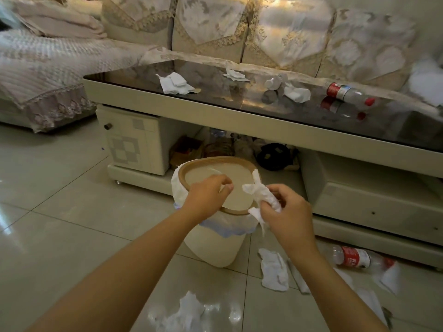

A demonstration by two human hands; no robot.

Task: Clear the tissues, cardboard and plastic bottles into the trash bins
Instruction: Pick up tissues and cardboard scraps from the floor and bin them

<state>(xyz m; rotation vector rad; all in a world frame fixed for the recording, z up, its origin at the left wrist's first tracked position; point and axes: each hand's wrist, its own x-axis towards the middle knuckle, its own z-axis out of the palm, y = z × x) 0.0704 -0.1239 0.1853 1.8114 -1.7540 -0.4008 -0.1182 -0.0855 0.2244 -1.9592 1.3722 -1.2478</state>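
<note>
A cream trash bin (215, 248) with a brown-rimmed lid (201, 173) stands on the floor before the coffee table. My left hand (206, 197) rests on the lid, fingers curled at its handle. My right hand (285, 212) grips a crumpled white tissue (261, 195) just right of the lid. Loose tissues lie on the floor (274, 271) (189, 312) and on the table (176, 83) (296, 93) (235, 75). One plastic bottle (347, 92) with a red label lies on the table, another bottle (357, 257) on the floor.
The glass-topped coffee table (263, 121) runs across the view, with clutter on its lower shelf (227, 147). A sofa (263, 32) with lace covers stands behind it. Pale flat pieces (390, 276) lie on the tiled floor at the right.
</note>
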